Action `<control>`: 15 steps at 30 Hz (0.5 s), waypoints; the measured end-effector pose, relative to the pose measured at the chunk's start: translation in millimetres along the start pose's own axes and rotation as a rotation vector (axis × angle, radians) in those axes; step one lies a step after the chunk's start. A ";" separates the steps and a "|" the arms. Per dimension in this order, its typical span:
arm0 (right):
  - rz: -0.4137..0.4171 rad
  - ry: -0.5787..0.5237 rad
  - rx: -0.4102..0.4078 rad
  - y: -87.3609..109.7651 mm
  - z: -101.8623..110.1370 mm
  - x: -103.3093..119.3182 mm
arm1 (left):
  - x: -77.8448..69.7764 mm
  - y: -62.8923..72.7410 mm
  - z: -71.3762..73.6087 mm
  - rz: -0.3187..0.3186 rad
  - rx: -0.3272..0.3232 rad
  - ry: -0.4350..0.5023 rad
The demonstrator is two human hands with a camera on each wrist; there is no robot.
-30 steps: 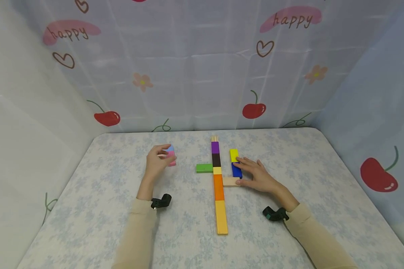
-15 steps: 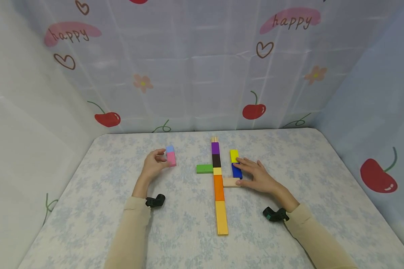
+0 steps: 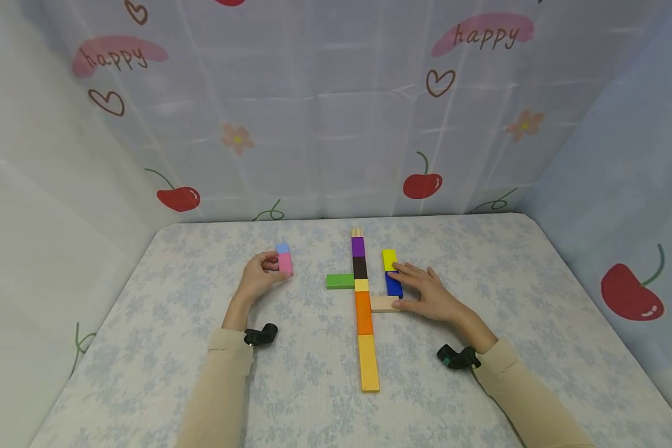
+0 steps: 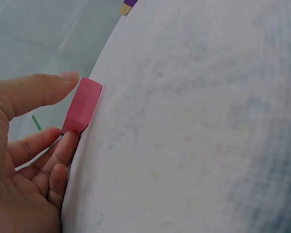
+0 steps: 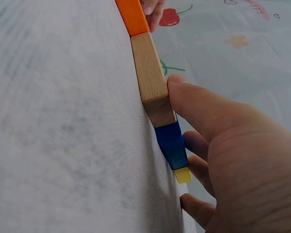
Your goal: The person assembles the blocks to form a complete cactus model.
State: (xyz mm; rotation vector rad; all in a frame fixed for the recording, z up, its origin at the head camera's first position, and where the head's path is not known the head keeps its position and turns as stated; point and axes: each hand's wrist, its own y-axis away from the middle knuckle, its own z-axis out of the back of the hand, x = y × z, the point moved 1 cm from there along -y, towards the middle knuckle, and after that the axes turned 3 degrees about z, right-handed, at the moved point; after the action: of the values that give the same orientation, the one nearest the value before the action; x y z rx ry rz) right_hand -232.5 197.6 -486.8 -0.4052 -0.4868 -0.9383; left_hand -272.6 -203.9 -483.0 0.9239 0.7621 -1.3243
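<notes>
At the left of the table, my left hand [image 3: 257, 275] pinches a pink block [image 3: 285, 262], thumb at its near end and curled fingers at its left side. A light blue block [image 3: 282, 247] touches the pink one's far end. The left wrist view shows the pink block [image 4: 83, 104] between thumb and fingertips. My right hand [image 3: 428, 291] rests with loosely spread fingers on a yellow block [image 3: 389, 258], a blue block [image 3: 394, 284] and a plain wooden block [image 3: 383, 303]. In the right wrist view, its thumb touches the wooden block [image 5: 149, 70].
A column of blocks runs down the middle: purple [image 3: 358, 246], black [image 3: 359, 267], small yellow, orange [image 3: 364, 313] and a long yellow-orange block [image 3: 368, 363]. Pale sticks [image 3: 357, 232] top it. A green block [image 3: 340, 281] juts left. Curtains stand behind and beside the table.
My left hand has drawn back left and lower from above the pink and light blue blocks, then closed in on the pink block's side. The right hand has stayed still.
</notes>
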 end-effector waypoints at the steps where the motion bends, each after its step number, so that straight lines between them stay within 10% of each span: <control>1: -0.001 -0.001 0.001 0.0 0.1 0.2 | -0.1 0.0 -0.3 -0.001 -0.001 0.001; 15: 0.004 0.003 0.004 0.0 1.0 0.5 | 0.0 -0.3 -1.6 -0.002 0.002 -0.005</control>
State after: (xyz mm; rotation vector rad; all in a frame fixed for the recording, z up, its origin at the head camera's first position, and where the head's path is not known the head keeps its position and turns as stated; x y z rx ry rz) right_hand -232.4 197.8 -485.8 -0.4008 -0.4851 -0.9340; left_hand -272.8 -202.5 -483.7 0.9214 0.7588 -1.3289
